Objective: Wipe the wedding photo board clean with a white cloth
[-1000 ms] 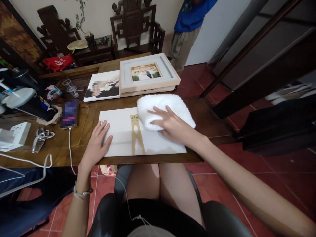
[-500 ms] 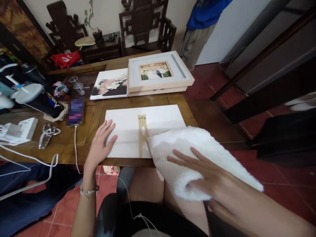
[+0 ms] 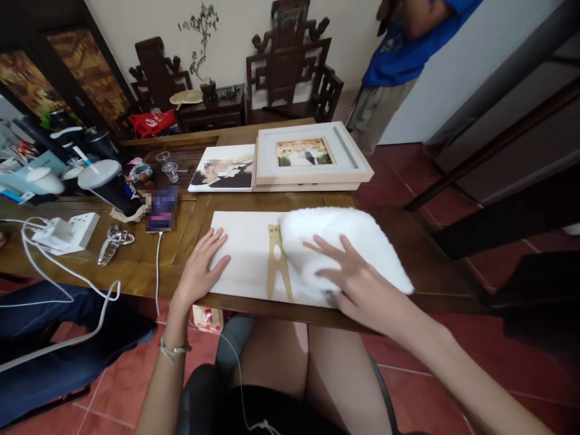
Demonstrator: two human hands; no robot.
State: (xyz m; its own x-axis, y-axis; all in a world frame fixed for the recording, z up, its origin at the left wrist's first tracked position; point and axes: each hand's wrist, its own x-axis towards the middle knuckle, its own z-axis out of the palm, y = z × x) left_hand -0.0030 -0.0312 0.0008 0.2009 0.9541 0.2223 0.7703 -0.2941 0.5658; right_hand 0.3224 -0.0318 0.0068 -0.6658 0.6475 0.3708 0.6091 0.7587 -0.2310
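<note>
A flat white board (image 3: 244, 248) lies on the wooden table (image 3: 190, 211) in front of me. A tan, two-legged flat piece (image 3: 273, 241) with a small oval opening rests against its middle; whether it is fixed there I cannot tell. My left hand (image 3: 202, 269) lies on the board's left edge, fingers stretched out. On the board's right part is a thick, fluffy white cloth (image 3: 367, 232), covering that side and reaching past its edge. My right hand (image 3: 357, 278) lies over the cloth's near part with spread fingers, slightly blurred.
Behind the board are a photo panel (image 3: 235, 178) and a framed picture (image 3: 348, 163). To the left lie a phone (image 3: 162, 208) on a cable, a clear hair claw (image 3: 113, 241), a power strip (image 3: 86, 232) and a lidded black tumbler (image 3: 113, 187). A person in blue (image 3: 399, 60) stands beyond.
My right hand has carried the white cloth from over my lap and the table's edge up onto the board's right side. My left hand stays on the board. The view has tilted up.
</note>
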